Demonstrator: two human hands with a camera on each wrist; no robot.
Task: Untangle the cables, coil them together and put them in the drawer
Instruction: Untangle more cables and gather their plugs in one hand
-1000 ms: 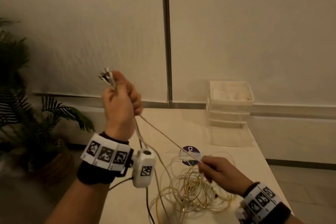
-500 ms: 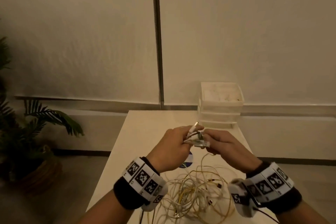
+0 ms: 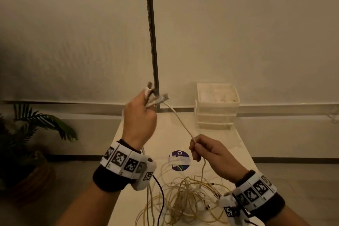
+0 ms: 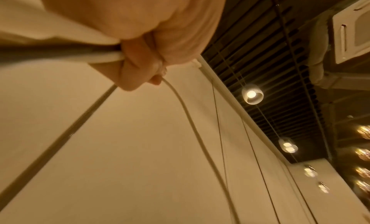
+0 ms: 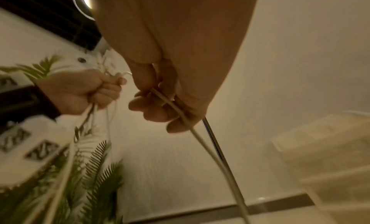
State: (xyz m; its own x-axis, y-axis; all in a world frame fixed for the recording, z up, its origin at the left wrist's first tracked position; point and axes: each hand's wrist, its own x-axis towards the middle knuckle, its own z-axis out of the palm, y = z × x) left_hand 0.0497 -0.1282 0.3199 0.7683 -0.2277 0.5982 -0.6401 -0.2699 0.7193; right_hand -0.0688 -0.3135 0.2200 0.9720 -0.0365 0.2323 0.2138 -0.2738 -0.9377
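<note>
Plant: green palm-like potted plant (image 3: 27, 134) in a woven basket on the floor, far left, beside the desk; its fronds also show in the right wrist view.
Left hand: left hand (image 3: 139, 117) raised above the desk's left part, grip clenched round a bunch of cable ends; white plug ends (image 3: 157, 100) stick up out of the top of the fist. Wrist wears a black band with white marker tiles.
Left wrist view: fingers (image 4: 138, 66) curled tight on a thin white cord that drops away below the fist; ceiling lamps behind.
Held cable: thin white cable (image 3: 180, 122) runs taut, slanting down from the left fist to the right hand, in the air above the desk.
Wall strip: dark vertical metal strip (image 3: 151, 29) on the pale wall, behind the left hand.
Sticker: round purple sticker with a white label (image 3: 179, 159) flat on the desk, between the two wrists.
Cable pile: tangled heap of white and yellow thin cables (image 3: 185, 198) lying on the white desk (image 3: 236, 145), near edge, below and between both hands; strands rise from it to each hand.
Right hand: right hand (image 3: 209, 152) lower than the left, grip pinching the white cable between thumb and fingers, the rest of the fingers curled. The cable hangs from it down to the pile.
Drawer unit: translucent white plastic stacked drawer unit (image 3: 217, 106) at the far right of the desk against the wall, drawers look closed; well apart from the cables.
</note>
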